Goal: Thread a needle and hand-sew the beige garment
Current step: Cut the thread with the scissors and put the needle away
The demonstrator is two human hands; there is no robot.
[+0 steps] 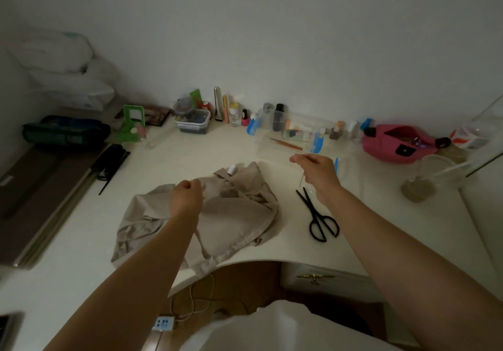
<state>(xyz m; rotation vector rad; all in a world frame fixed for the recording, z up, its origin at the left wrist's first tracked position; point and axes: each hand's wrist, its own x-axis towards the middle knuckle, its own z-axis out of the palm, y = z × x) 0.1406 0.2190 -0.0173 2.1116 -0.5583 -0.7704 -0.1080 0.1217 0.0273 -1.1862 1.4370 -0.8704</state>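
One needle (pixel 301 179) in right hand (pixel 317 170)

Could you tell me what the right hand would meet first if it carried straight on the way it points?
Probably the clear tray holding the brown-handled tool, just beyond the right hand; height is unclear, so it might pass above.

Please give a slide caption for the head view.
Right hand holds a needle near the scissors; left hand over the beige garment.
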